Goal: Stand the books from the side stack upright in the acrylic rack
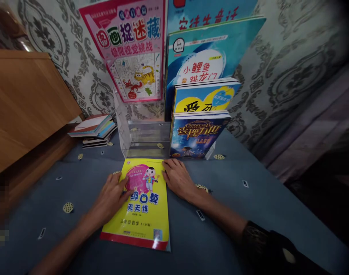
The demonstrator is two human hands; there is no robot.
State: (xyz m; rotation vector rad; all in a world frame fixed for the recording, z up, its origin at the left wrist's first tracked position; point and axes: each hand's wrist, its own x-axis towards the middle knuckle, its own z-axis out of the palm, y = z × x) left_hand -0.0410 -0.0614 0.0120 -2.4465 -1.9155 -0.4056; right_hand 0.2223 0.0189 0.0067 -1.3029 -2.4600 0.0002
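Note:
A yellow workbook (146, 225) with a red bottom band and a cartoon child on its cover lies flat on the cloth before a clear rack. On its left side, my left hand (113, 194) grips the edge, with fingers over the cover. My right hand (178, 177) holds the upper right edge, fingers bent and close together. Behind it, the clear acrylic book rack (146, 136) has bare lower tiers on its left. A pink picture-puzzle book (134, 53) stands at the rack's upper left. On the right, a dark blue book (196, 137) stands in the lowest tier.
Above the dark blue book stand blue-and-yellow books (206, 97) and a teal book (209, 49). A stack of books (94, 130) lies left of the rack, near a wooden panel (28, 103). Patterned wallpaper (300, 65) is behind. A blue-grey cloth (266, 214) covers the table.

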